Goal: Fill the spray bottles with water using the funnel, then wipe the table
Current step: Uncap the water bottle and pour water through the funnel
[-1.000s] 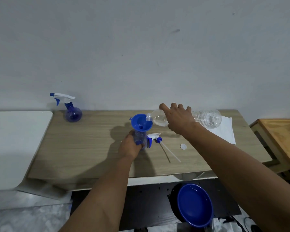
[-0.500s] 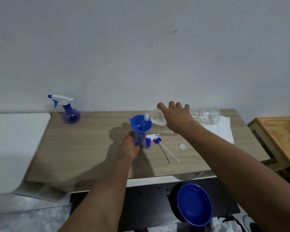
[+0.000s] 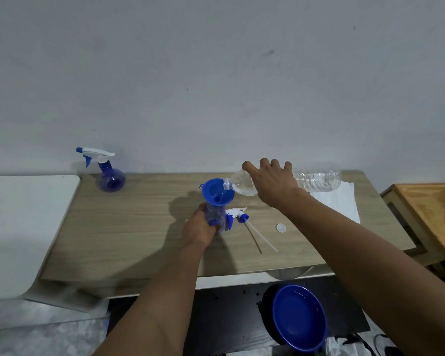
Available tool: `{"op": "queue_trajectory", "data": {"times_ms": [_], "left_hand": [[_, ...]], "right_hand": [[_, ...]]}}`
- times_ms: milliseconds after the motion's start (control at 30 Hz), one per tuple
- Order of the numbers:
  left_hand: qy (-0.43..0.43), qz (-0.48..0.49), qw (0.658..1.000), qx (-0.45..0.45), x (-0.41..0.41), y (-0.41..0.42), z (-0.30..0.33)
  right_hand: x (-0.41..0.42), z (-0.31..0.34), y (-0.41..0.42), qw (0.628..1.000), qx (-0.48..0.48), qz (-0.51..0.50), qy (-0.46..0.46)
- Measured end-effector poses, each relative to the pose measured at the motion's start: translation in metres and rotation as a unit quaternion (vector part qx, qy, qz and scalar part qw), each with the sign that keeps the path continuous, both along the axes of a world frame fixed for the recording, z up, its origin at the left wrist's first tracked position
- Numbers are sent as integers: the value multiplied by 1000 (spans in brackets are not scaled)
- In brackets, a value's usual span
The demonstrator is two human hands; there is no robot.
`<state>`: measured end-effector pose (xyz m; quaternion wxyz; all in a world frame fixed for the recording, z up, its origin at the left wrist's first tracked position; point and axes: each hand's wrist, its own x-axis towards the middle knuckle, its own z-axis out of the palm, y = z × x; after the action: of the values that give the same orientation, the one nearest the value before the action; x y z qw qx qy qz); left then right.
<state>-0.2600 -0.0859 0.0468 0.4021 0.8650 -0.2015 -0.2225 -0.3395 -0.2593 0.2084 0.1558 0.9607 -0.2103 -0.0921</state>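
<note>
The water bottle (image 3: pixel 316 179) is gripped by the right hand (image 3: pixel 272 183), long axis near level — mouth left over the funnel (image 3: pixel 217 191) — while the spray bottle (image 3: pixel 215 217) is gripped by the left hand (image 3: pixel 199 228).

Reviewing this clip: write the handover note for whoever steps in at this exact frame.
Left hand grips the open spray bottle upright, blue funnel seated in its neck. Right hand holds the clear water bottle tipped, mouth at the funnel rim. Removed trigger head and bottle cap lie on the table; white cloth at its right end.
Second spray bottle, far left, is capped.
Left: finish pouring, refit head, wipe.
</note>
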Motion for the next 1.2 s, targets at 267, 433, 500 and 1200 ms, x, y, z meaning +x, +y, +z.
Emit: {"op": "queue_trajectory", "data": {"times_ms": [267,433,500,1200], "left_hand": [[0,-2,1000,4,2,-1,-3],[-1,-2,1000,0,2,-1,-4],[0,0,1000,-2,2,-1,-5],[7,6,1000,-6,2,-2,-6]], "right_hand": [[0,2,2,1000,-18,7,9],[-1,3,3,1000,-21,6,11],[-2,3,3,1000,-23,7,12],[-1,1,0,1000,-28,9,7]]}}
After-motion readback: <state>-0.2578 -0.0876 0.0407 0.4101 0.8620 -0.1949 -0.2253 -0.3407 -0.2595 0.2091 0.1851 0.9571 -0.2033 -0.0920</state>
